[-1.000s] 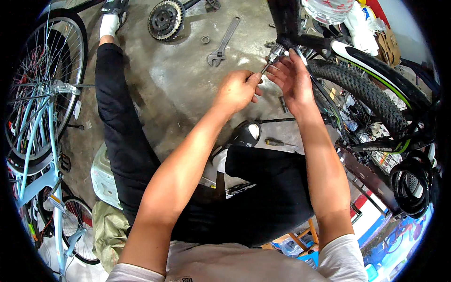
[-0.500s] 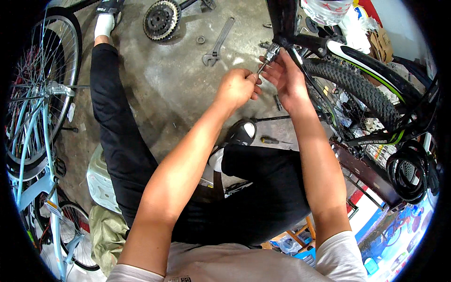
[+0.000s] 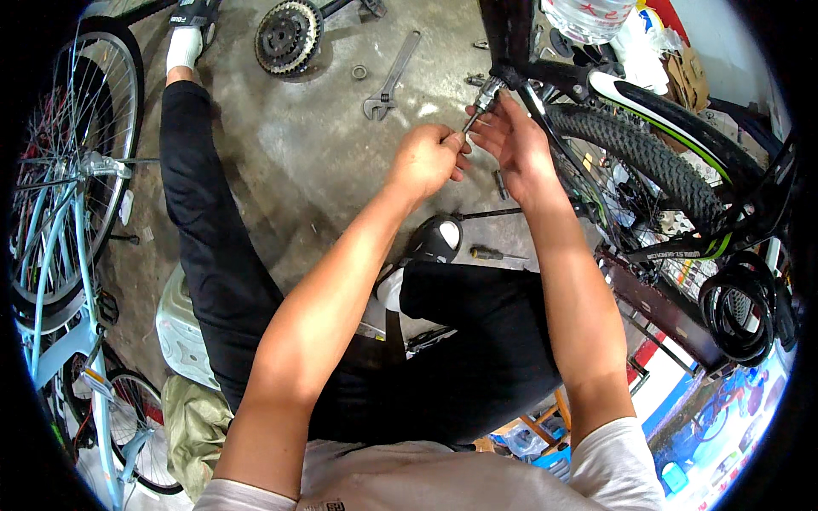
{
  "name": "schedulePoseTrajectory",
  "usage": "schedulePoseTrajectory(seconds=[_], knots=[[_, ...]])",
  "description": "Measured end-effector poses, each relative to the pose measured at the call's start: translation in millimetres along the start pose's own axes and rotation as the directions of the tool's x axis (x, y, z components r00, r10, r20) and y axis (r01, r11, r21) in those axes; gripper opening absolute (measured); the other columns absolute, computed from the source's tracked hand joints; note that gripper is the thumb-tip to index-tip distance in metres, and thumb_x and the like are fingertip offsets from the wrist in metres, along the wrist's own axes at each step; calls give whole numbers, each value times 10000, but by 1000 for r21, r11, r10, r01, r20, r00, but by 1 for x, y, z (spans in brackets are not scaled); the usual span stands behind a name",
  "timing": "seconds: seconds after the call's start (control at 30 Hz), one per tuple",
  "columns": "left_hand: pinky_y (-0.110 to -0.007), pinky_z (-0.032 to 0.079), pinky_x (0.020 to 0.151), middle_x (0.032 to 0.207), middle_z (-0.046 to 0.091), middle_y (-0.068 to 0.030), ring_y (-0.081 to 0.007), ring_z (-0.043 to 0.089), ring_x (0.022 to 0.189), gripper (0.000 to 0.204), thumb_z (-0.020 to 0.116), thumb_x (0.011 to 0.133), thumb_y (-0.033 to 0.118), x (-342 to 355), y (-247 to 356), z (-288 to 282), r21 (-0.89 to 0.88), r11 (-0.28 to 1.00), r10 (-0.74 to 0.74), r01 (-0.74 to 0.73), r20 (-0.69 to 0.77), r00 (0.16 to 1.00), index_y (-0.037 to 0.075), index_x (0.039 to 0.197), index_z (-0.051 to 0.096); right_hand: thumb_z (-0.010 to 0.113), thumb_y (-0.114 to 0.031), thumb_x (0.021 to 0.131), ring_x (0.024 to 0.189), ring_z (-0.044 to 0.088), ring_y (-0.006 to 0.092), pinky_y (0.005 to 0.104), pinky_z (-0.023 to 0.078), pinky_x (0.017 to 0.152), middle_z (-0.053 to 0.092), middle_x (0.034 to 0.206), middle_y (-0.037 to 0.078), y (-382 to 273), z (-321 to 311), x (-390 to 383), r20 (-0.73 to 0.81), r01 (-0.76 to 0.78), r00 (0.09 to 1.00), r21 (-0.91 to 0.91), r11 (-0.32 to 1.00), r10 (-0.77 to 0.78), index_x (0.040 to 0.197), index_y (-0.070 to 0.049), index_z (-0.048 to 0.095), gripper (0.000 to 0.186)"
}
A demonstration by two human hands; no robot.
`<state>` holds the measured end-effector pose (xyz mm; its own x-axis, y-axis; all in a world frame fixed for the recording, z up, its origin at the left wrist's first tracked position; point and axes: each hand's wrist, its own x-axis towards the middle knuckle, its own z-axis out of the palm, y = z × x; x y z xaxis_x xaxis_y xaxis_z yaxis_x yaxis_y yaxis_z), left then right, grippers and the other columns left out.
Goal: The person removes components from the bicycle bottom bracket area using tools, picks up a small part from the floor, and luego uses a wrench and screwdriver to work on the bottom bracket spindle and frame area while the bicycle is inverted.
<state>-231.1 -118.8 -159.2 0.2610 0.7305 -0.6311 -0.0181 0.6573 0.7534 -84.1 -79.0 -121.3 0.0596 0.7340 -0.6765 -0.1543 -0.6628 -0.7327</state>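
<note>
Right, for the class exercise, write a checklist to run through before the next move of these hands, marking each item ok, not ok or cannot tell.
1. Left hand grips the slim metal rod: ok, it is pinched near its lower end.
2. Right hand touches the silver cylindrical metal fitting: cannot tell; it is open close beside it.
3. Fitting is fully seated in the black bicycle frame: cannot tell, too small.
4. Grey floor is free of loose tools: not ok; the silver adjustable wrench and yellow-and-black-handled screwdriver lie there.
5. Round, toothed metal chainring set is away from both hands: ok.

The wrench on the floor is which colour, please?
The wrench is silver; head view shows it best.
</note>
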Motion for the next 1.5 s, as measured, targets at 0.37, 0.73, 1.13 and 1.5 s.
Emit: schedulePoseTrajectory(seconds=[0.37, 0.73, 1.13, 1.5], knots=[[-255, 443, 526, 770, 706, -56, -112, 616, 585, 220, 681, 926, 231, -1, 9, -3, -18, 997, -75, 74, -42, 996, 11, 944, 678, 685, -315, 942, 825, 653, 174, 311, 517, 774, 698, 932, 80, 6, -5, 12, -18, 33, 999, 3, 999, -33, 1031, -31, 630, 303], [-314, 512, 577, 731, 696, -97, -155, 655, 592, 291, 733, 876, 262, 10, -11, 2, 178, 983, 85, -50, -193, 978, -22, 881, 668, 738, -347, 902, 788, 651, 167, 307, 510, 749, 664, 889, 46, 10, -4, 13, -46, 8, 999, 56, 998, -5, 1018, -55, 629, 333], [-310, 506, 671, 891, 701, -94, -152, 642, 709, 394, 590, 987, 351, -24, -60, -62, 105, 994, 43, -26, -162, 986, -21, 1109, 630, 468, -450, 975, 998, 652, 242, 359, 485, 903, 677, 1118, 150, 32, -33, 3, -11, -5, 1000, 5, 1000, 5, 1243, -15, 599, 527], [-349, 521, 713, 872, 725, -108, -203, 689, 749, 354, 586, 969, 303, -64, -128, -107, 281, 937, -103, 208, -345, 933, -19, 1091, 664, 555, -418, 917, 1081, 619, 396, 489, 485, 919, 683, 1094, 203, 167, -18, 16, 331, 305, 921, -941, 149, 205, 1114, -37, 641, 437]])
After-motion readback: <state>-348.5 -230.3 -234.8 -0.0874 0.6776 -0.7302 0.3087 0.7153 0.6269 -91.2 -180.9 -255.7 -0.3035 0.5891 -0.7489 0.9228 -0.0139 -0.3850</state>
